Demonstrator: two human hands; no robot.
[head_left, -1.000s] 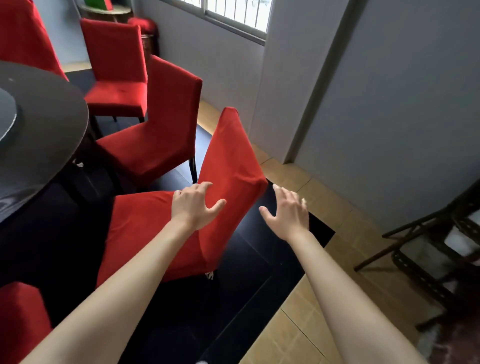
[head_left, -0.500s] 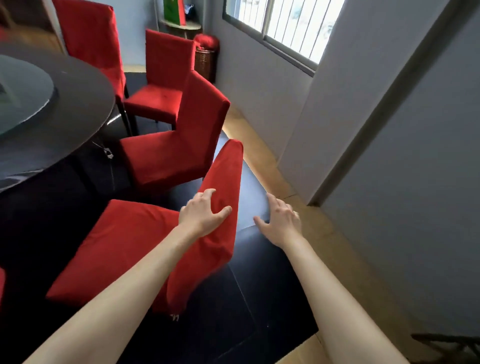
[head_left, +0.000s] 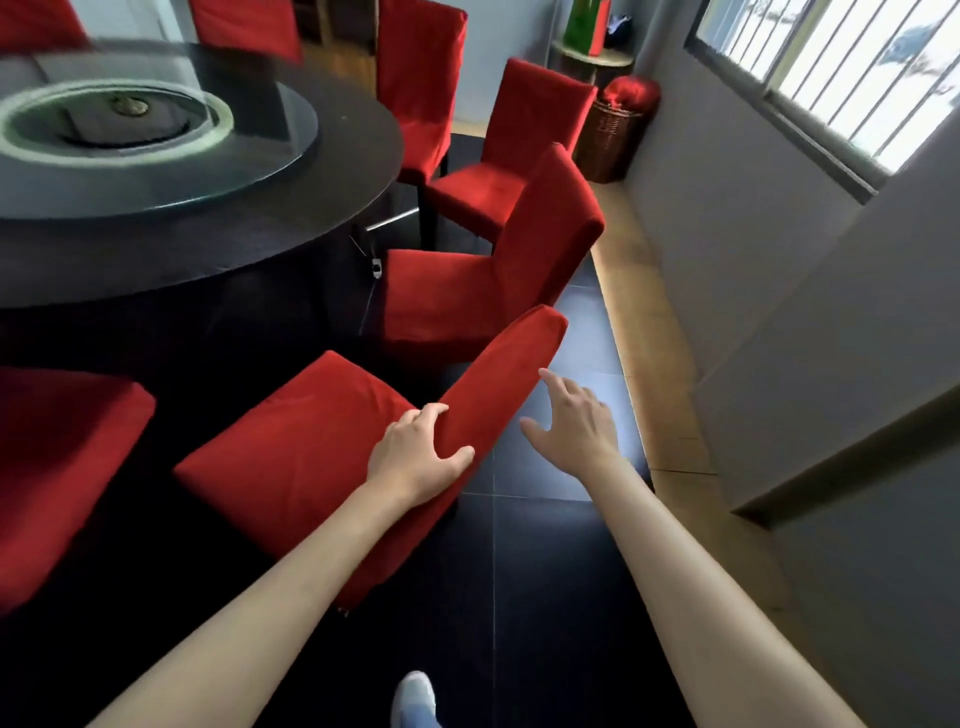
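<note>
A red-covered chair (head_left: 306, 452) stands in front of me, its seat turned toward the round dark table (head_left: 291, 228). My left hand (head_left: 415, 457) grips the near end of the chair's backrest top, fingers over the front and thumb on the back. My right hand (head_left: 571, 426) hovers just behind the backrest with its fingers spread, holding nothing; whether a fingertip touches the fabric I cannot tell.
Several more red chairs (head_left: 488, 270) ring the table, which carries a glass turntable (head_left: 156, 130). A wicker basket with a red cushion (head_left: 618, 130) sits by the grey wall (head_left: 779, 260) under a barred window (head_left: 841, 78). My shoe (head_left: 413, 699) is on the black floor tiles.
My view has swung left toward the table. My left hand has closed onto the backrest top, and my right hand has come closer to the chair's back.
</note>
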